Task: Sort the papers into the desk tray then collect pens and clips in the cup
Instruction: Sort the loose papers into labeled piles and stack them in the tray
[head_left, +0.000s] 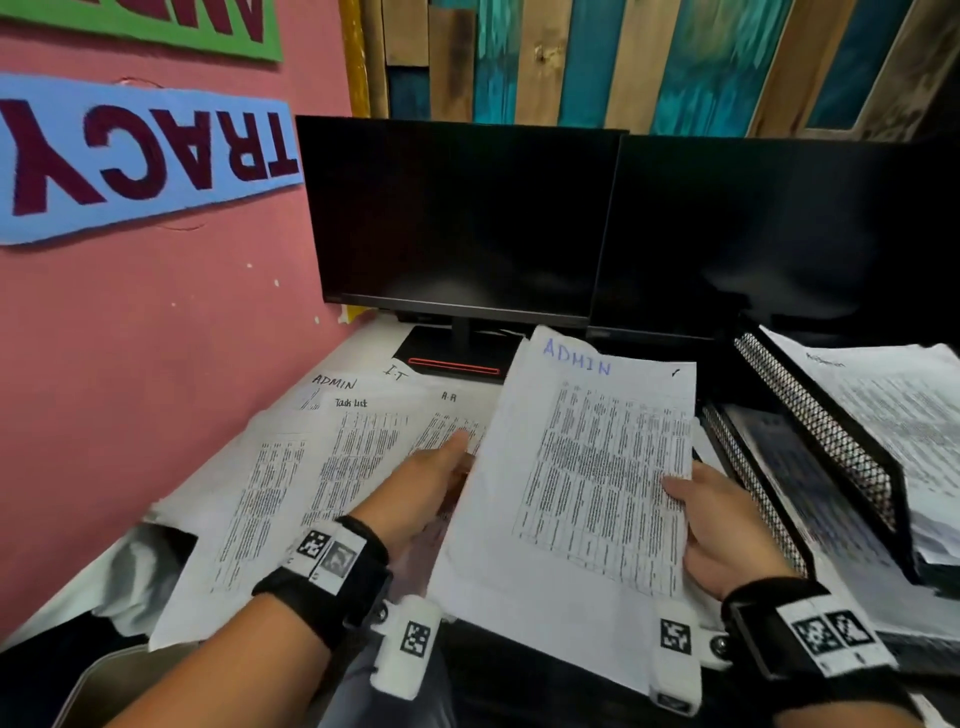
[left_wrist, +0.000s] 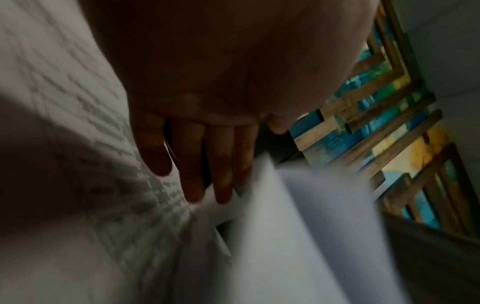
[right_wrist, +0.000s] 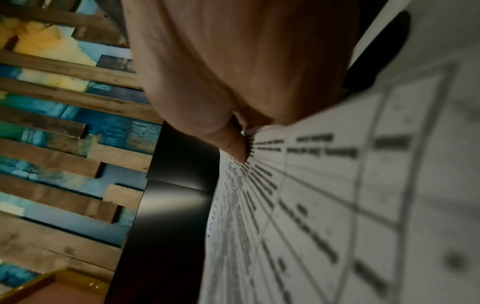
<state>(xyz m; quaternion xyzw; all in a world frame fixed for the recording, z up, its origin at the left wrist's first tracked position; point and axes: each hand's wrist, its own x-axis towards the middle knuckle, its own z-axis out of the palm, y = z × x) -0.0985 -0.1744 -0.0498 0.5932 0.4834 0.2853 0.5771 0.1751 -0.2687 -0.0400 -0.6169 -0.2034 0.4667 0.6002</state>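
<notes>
A printed sheet headed ADMIN (head_left: 587, 467) is held tilted above the desk. My right hand (head_left: 696, 499) pinches its right edge, thumb (right_wrist: 233, 148) on the printed side (right_wrist: 324, 205). My left hand (head_left: 441, 467) lies by the sheet's left edge with straight fingers (left_wrist: 194, 174) over the loose papers (head_left: 291, 467) spread on the desk. That sheet shows blurred at the right of the left wrist view (left_wrist: 298, 226). The black mesh desk tray (head_left: 810, 426) stands just right of my right hand, with papers (head_left: 893, 405) on its top tier.
Two dark monitors (head_left: 457, 218) (head_left: 769, 234) stand at the back of the desk, the left one on a black stand (head_left: 457, 358). A pink wall (head_left: 156, 338) runs close along the left side. Painted wooden slats (head_left: 649, 62) form the back wall.
</notes>
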